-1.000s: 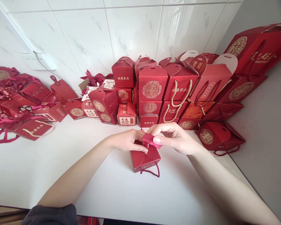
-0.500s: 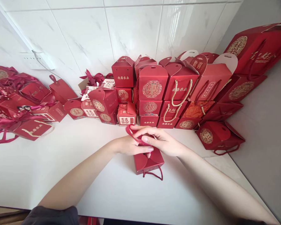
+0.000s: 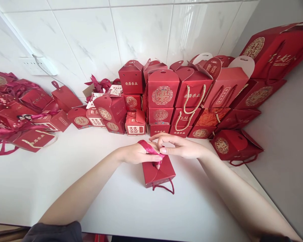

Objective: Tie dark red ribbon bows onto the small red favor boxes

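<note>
A small red box (image 3: 159,172) with a dark red rope handle (image 3: 164,187) rests on the white table. Over its top, my left hand (image 3: 141,153) is closed on a crimson ribbon (image 3: 147,146), which loops round the fingers and runs down towards the slot in the lid. From the right, my right hand (image 3: 179,146) pinches the ribbon beside the left fingers, thumb against forefinger. The ribbon's lower part is partly hidden by the hands.
Stacked red gift boxes (image 3: 164,92) line the tiled wall behind the hands. More boxes with ribbons (image 3: 31,134) are piled at the left. A red box (image 3: 232,146) stands at the right, by the grey wall (image 3: 288,141).
The ribbon now wraps across the left fingers instead of standing in a loop above them. My right hand has pulled back slightly to the right and bent its fingers into a pinch.
</note>
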### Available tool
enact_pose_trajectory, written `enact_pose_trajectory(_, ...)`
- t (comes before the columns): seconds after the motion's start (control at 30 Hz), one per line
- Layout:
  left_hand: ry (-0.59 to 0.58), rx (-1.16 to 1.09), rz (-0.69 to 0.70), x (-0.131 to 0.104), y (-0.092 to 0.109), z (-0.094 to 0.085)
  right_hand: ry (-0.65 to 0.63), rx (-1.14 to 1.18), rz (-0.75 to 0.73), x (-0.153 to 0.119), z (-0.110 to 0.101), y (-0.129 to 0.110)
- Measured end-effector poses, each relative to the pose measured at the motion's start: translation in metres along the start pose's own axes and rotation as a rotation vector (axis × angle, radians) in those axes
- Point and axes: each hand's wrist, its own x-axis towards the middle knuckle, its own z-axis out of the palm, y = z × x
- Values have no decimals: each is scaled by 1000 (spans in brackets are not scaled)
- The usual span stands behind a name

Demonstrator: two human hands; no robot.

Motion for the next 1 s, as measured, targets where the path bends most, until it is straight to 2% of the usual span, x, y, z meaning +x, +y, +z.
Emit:
enact_pose_trajectory(0.23, -4, 10, 8, 1, -2, -2, 23, -303, -73, -4, -1, -2)
enact_pose_trajectory(0.37, -33, -30, 1, 2, -4, -2, -36, -254, -113, -3, -2, 3)
enact_pose_trajectory(0.53, -52, -154, -32, 0, -5, -4, -12, -145, -110, -4, -7, 7)
enact_pose_trajectory(0.7, -55, -179, -19, -2, -8, -8, 11, -365, -125, -11, -10, -12)
enact_pose_trajectory(0.8, -54, -224, -12, -1, -14, -10, -26, -601, -169, -15, 3, -30)
enact_pose_trajectory(0.93, 45, -147, 9, 0, -21, -9, -82, -985, -158, -13, 42, -43)
enact_pose_trajectory(1.0, 44, -101, 18, 0, -22, -9, -86, -1113, -182, -12, 61, -43)
